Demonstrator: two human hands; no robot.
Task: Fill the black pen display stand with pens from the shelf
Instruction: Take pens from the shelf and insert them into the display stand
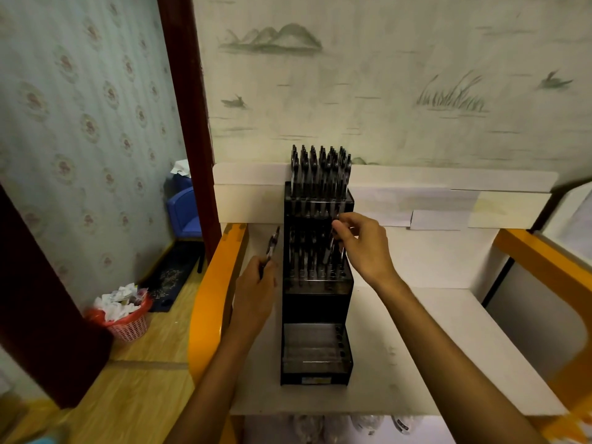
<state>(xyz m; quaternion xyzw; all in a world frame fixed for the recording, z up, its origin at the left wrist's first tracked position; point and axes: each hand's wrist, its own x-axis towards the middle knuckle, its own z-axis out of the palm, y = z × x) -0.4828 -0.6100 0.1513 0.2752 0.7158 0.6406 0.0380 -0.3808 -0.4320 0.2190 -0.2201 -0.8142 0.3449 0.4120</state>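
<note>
The right hand [362, 248] pinches a pen [333, 248] in the middle tier of the black pen display stand [317, 299], which stands on a white shelf [432, 331]. Left of the stand, the left hand [256, 283] grips pens [271, 248]. An orange rail [214, 290] edges the shelf left of the stand; its lowest tier holds few pens.
</note>
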